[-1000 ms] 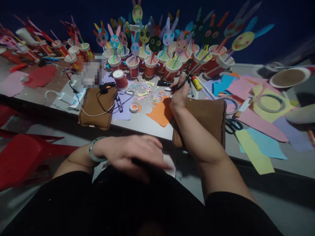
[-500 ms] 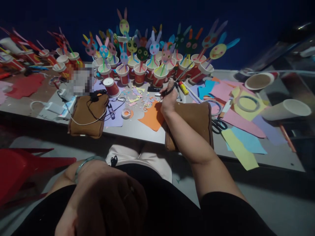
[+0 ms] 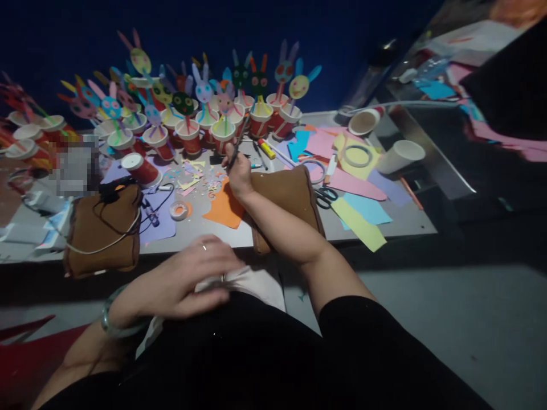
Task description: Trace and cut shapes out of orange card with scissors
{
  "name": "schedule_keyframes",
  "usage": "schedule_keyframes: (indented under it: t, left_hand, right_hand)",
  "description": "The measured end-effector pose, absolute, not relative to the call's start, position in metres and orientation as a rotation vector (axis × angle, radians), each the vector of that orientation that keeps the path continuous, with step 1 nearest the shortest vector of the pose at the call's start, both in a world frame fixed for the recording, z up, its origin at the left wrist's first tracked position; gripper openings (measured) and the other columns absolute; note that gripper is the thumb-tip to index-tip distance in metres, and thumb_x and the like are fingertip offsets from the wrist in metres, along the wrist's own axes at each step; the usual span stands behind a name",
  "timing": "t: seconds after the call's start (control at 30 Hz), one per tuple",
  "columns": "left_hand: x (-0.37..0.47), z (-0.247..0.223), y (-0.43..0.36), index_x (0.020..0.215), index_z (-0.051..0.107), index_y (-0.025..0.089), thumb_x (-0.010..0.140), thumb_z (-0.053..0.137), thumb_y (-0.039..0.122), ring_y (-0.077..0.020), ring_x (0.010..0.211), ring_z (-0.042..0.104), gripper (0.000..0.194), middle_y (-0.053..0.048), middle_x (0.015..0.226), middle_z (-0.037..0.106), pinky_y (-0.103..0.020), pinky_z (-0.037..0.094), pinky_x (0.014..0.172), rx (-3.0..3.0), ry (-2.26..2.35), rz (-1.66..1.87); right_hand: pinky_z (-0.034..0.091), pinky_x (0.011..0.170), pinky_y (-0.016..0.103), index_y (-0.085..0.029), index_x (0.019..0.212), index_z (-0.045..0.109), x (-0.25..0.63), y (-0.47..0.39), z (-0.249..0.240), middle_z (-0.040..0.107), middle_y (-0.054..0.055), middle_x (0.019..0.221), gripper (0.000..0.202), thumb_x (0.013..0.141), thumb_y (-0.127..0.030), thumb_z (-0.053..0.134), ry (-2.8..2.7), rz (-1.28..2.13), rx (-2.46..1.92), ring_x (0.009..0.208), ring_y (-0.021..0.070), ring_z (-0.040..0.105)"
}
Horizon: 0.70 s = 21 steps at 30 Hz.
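Observation:
My right hand (image 3: 239, 171) is closed around a slim dark tool (image 3: 239, 142), perhaps scissors or tweezers, above the table near orange paper (image 3: 224, 209). Its forearm crosses a brown cushion (image 3: 284, 196). In front of my body, below the table's edge, hovers my left hand (image 3: 190, 276), its thumb apart from its slightly blurred fingers, holding nothing. Behind my right hand stand red-and-white paper cups with colourful rabbit faces, one of them a cup with a purple-eared rabbit (image 3: 188, 136). Small paper scraps (image 3: 192, 173) lie left of the tool.
Black-handled scissors (image 3: 325, 197), a yellow glue stick (image 3: 267, 149), a tape ring (image 3: 358, 155) and coloured papers (image 3: 363, 222) lie to the right. At left are another brown cushion (image 3: 102, 230) with cables, an upturned cup (image 3: 141, 169) and a small tape roll (image 3: 178, 210).
The view has turned right, so the table shifts left in it. My left hand has risen away from my chest towards the table's edge. My right hand still holds the dark tool.

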<state>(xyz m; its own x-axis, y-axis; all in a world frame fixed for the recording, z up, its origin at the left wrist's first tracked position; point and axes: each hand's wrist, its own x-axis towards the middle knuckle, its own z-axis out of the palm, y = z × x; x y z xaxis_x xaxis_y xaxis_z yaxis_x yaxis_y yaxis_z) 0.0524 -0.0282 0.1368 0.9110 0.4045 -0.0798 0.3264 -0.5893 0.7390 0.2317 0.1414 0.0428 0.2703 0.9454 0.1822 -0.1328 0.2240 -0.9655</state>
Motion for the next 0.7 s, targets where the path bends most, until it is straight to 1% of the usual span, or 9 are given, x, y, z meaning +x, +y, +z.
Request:
schedule_keyframes:
  t: [0.07,0.13,0.23,0.3,0.4,0.5,0.6,0.67,0.7]
  left_hand:
    - [0.056,0.106,-0.014,0.142,0.057,0.028,0.095,0.048,0.049,-0.0344,0.137,0.05,0.052,-0.013,0.142,0.06,-0.061,0.032,0.117,2.552,0.921,0.139]
    - [0.056,0.071,-0.002,0.143,0.054,0.018,0.095,0.049,0.054,-0.0401,0.142,0.042,0.06,-0.02,0.151,0.051,-0.065,0.026,0.117,2.706,1.1,0.08]
    - [0.056,0.03,0.01,0.146,0.049,0.018,0.096,0.048,0.054,-0.04,0.144,0.04,0.061,-0.021,0.154,0.047,-0.064,0.029,0.116,2.783,1.157,0.068]
    - [0.059,0.017,0.014,0.146,0.049,0.017,0.096,0.048,0.054,-0.0412,0.144,0.039,0.063,-0.022,0.155,0.045,-0.062,0.029,0.115,2.805,1.202,0.131]
    - [0.065,0.012,0.016,0.146,0.048,0.014,0.096,0.046,0.055,-0.0413,0.145,0.038,0.065,-0.023,0.155,0.044,-0.061,0.029,0.115,2.821,1.211,0.19]
    - [0.07,0.014,0.017,0.143,0.051,0.015,0.097,0.043,0.055,-0.0402,0.145,0.037,0.062,-0.023,0.151,0.048,-0.059,0.03,0.115,2.829,1.236,0.209]
    - [0.072,0.015,0.017,0.141,0.053,0.015,0.097,0.043,0.055,-0.0408,0.144,0.039,0.06,-0.022,0.15,0.05,-0.059,0.03,0.115,2.817,1.255,0.219]
    - [0.071,0.015,0.016,0.145,0.049,0.015,0.097,0.043,0.055,-0.0408,0.143,0.039,0.063,-0.022,0.153,0.047,-0.06,0.028,0.116,2.802,1.26,0.23]
    - [0.071,0.015,0.016,0.147,0.047,0.015,0.097,0.043,0.055,-0.0405,0.144,0.039,0.064,-0.022,0.153,0.047,-0.06,0.027,0.117,2.794,1.261,0.235]
  right_hand:
    - [0.043,0.066,0.03,-0.024,0.063,0.047,0.23,0.139,0.045,0.047,-0.003,0.059,0.065,0.076,-0.088,0.045,-0.957,0.914,-1.053,0.066,0.0135,0.048]
    - [0.04,0.065,0.03,-0.024,0.062,0.046,0.227,0.138,0.046,0.046,-0.004,0.059,0.069,0.073,-0.092,0.04,-0.984,0.885,-1.093,0.065,0.0124,0.043]
    - [0.037,0.064,0.029,-0.024,0.061,0.043,0.223,0.138,0.044,0.044,-0.006,0.057,0.076,0.066,-0.099,0.034,-1.049,0.843,-1.137,0.064,0.0101,0.036]
    - [0.034,0.062,0.028,-0.023,0.061,0.041,0.222,0.137,0.043,0.041,-0.007,0.055,0.079,0.06,-0.102,0.032,-1.098,0.828,-1.127,0.064,0.0094,0.033]
    - [0.032,0.06,0.028,-0.024,0.059,0.035,0.222,0.132,0.043,0.038,-0.006,0.055,0.077,0.062,-0.101,0.032,-1.208,0.749,-1.105,0.064,0.0102,0.032]
    - [0.035,0.062,0.03,-0.024,0.058,0.03,0.222,0.125,0.052,0.04,-0.004,0.061,0.069,0.071,-0.092,0.041,-1.325,0.641,-1.075,0.065,0.0115,0.036]
    - [0.04,0.067,0.03,-0.024,0.061,0.033,0.219,0.123,0.074,0.044,-0.004,0.066,0.058,0.079,-0.077,0.049,-1.418,0.579,-1.071,0.068,0.0121,0.042]
    - [0.044,0.075,0.031,-0.024,0.066,0.04,0.222,0.121,0.095,0.049,-0.003,0.073,0.042,0.085,-0.058,0.055,-1.525,0.543,-1.048,0.075,0.0129,0.048]
    - [0.044,0.077,0.031,-0.024,0.067,0.042,0.227,0.12,0.106,0.051,-0.003,0.075,0.035,0.083,-0.049,0.061,-1.541,0.521,-1.055,0.076,0.0132,0.049]
